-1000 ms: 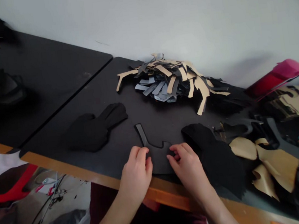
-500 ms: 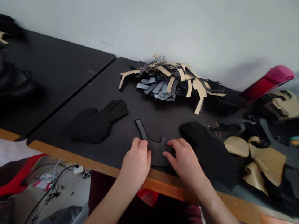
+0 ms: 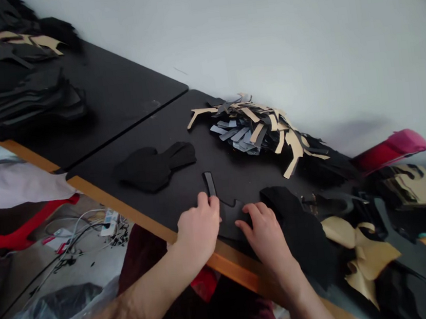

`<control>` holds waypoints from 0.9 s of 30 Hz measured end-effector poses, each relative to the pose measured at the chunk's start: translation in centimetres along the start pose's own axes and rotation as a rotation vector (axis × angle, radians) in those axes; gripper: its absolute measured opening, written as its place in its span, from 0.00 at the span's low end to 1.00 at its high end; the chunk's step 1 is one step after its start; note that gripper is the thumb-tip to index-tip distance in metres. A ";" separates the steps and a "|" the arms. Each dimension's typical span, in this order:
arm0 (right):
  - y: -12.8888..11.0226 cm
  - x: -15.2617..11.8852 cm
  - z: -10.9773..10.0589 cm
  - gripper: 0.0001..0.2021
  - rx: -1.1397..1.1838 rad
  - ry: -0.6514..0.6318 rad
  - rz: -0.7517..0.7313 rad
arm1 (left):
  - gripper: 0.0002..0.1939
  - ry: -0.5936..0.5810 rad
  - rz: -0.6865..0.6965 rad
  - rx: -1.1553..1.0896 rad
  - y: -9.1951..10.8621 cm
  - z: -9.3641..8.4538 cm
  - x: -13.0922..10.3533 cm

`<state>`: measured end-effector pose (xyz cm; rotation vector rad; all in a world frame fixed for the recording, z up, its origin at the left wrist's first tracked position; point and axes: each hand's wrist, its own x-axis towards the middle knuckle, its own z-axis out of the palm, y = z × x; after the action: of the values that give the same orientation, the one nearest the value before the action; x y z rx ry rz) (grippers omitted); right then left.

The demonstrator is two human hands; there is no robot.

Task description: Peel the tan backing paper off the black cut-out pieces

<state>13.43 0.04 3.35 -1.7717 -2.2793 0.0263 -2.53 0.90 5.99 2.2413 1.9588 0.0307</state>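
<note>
At far left, a stack of dark pieces (image 3: 31, 101) is seen; nearer, a black bundle (image 3: 146, 170) is laid on the table (image 3: 163, 133). The dark cut-out (image 3: 230, 221), lying by the front edge, is touched by the curled left hand (image 3: 200, 228) and the narrowly parted right hand (image 3: 264, 231); whether it is pinched cannot be told.

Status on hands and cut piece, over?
Left hand and right hand at opposite sides of black cut piece. Piece on table. Dark pile close beside right hand.
</note>
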 end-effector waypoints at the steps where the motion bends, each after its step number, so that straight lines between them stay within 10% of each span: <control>1: -0.1 -0.1 -0.1 0.08 -0.011 -0.017 0.003 | 0.13 0.017 -0.009 0.004 -0.4 0.1 -0.1; 6: -0.7 1.9 -1.4 0.13 -0.014 -0.060 -0.042 | 0.14 0.148 0.061 -0.033 -1.8 1.2 -0.8; 16: -1.8 14.8 1.2 0.16 0.269 -0.232 -0.337 | 0.11 0.195 0.086 -0.172 -2.0 2.8 -1.2; 27: -1.4 16.3 2.7 0.07 0.397 -0.314 -0.344 | 0.13 0.175 0.099 -0.240 -2.3 3.0 -0.9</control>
<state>7.88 15.66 4.06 -1.2322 -2.5351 0.6843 -4.51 -0.07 2.77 2.2379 1.8094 0.4635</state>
